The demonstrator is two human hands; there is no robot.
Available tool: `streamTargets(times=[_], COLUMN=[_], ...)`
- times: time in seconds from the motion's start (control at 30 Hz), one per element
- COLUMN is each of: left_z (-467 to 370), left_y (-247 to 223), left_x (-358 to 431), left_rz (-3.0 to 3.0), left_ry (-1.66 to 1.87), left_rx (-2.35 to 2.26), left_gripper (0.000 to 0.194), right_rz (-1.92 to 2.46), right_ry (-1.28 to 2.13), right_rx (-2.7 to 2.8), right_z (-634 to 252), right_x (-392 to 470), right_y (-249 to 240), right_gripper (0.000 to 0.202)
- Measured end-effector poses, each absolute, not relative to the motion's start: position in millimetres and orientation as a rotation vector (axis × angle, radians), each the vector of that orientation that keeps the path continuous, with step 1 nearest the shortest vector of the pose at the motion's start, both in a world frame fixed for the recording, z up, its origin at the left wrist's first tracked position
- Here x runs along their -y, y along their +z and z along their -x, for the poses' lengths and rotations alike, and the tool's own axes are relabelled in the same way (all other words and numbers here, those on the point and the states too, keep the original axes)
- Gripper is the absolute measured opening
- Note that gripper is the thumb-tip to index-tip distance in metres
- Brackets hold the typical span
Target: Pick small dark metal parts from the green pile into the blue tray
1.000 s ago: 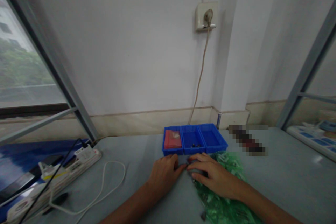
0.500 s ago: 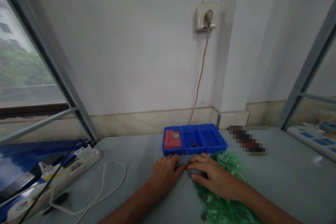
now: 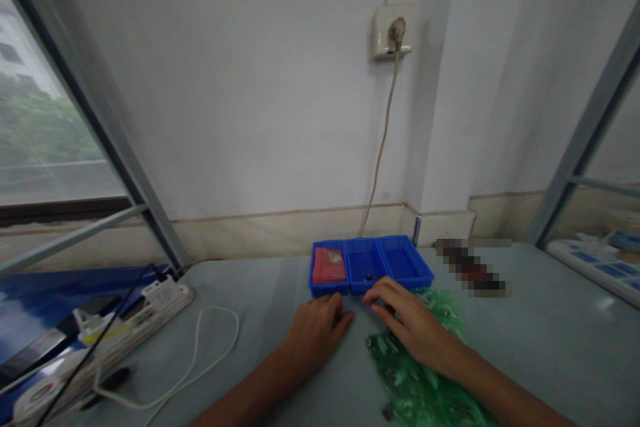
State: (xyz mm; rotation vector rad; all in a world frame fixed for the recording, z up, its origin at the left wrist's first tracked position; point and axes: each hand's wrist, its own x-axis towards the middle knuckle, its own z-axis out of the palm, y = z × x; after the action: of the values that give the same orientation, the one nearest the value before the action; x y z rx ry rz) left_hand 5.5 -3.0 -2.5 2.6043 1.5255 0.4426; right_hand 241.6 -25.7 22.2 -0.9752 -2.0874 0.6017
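My left hand [image 3: 319, 325] rests on the grey table in front of the blue tray's left compartment, thumb held out from the fingers and nothing visible in it. My right hand [image 3: 407, 320] is at the front edge of the middle compartment [image 3: 361, 255], fingers curled and tips close together; anything between them is too small to make out. A few small dark metal pieces [image 3: 370, 277] lie in that compartment. Under my right wrist spreads a crumpled green plastic bag [image 3: 400, 380] with small parts in or on it. The left compartment holds a red packet [image 3: 329, 267].
The right compartment [image 3: 403, 260] belongs to the same blue tray. At left lie a white power strip [image 3: 150, 313] and a looped white cable [image 3: 200, 373]. A blurred-out dark object [image 3: 473, 270] lies to the right, near the wall. A cord hangs from a wall socket [image 3: 393, 32].
My right hand has lifted away from beside my left thumb and moved forward to the middle compartment's edge, uncovering more of the green bag. The left hand has stayed in place.
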Motion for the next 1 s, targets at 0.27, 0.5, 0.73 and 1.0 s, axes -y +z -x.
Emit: streamTargets(times=[0.27,0.5,0.73,1.0], left_z=[-5.3,-4.6,-4.5,-5.4], left_y=[-0.3,-3.1,-2.3,0.5], left_x=[3.5,2.3,2.5,3.3], left_rz=[-2.592,-2.622,-2.615,-2.617], left_ry=[0.43,0.432,0.398,0.387], left_rx=[-1.496,-1.484,-1.492,-1.486], left_gripper=[0.018,0.016,0.017,0.017], right_rz=[1.014,1.079,1.109,1.11], right_ry=[0.591,0.65,0.677,0.68], right_rx=[2.033,1.949,1.866,1.771], right_z=[-241.5,-240.8,-241.0,-242.0], right_x=[25.1,23.2,20.7,18.5], right_y=[21.7,19.2,18.5,18.9], right_gripper=[0.016,0.013,0.014,0.016])
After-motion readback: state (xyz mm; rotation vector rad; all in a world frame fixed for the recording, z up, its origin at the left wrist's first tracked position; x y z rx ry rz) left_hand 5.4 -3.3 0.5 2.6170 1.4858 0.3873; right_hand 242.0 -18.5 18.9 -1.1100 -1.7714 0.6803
